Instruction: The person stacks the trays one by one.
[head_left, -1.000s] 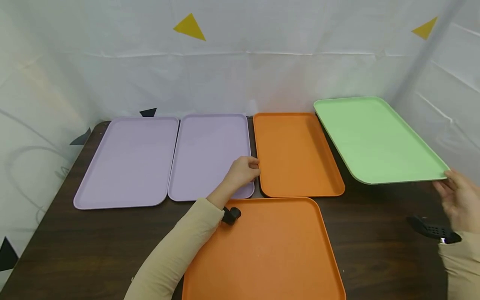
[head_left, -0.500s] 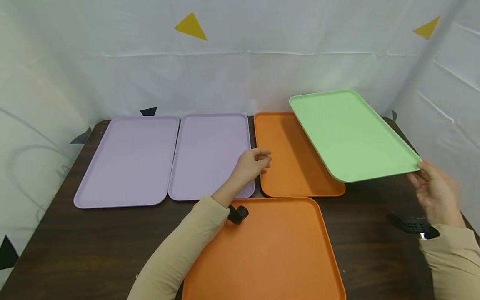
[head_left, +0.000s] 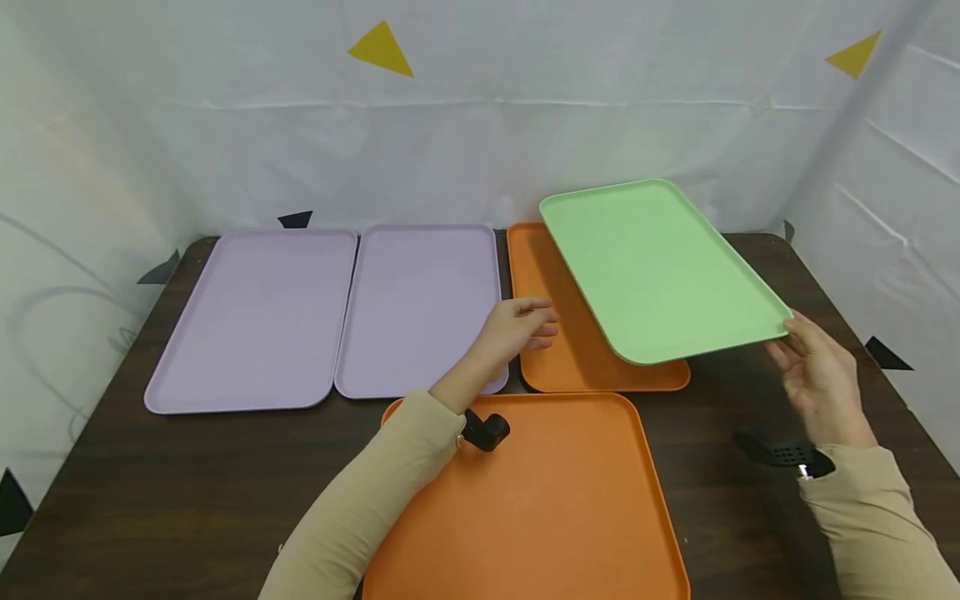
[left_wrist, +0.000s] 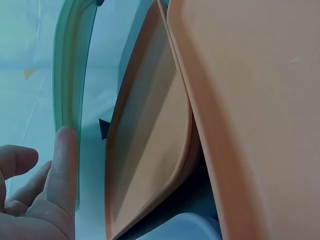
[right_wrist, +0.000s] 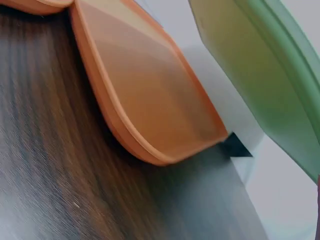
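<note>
My right hand point(head_left: 789, 340) grips the near right corner of a light green tray point(head_left: 660, 267) and holds it tilted in the air above the small orange tray point(head_left: 600, 377). My left hand point(head_left: 544, 325) hovers open over that orange tray's left edge, its fingers point(left_wrist: 65, 165) stretched toward the green tray's rim point(left_wrist: 70, 75); the head view shows a small gap between them. The right wrist view shows the green tray's underside point(right_wrist: 260, 65) raised over the orange tray point(right_wrist: 150, 100).
A large orange tray point(head_left: 540, 500) lies near me under my left forearm. Two lilac trays point(head_left: 255, 317) point(head_left: 420, 308) lie side by side at the back left of the dark wooden table point(head_left: 150, 500). White sheeting walls off the back and sides.
My right hand has carried the green tray leftward from the table's right end to over the small orange tray. My left hand left the lilac tray's edge and opened toward it.
</note>
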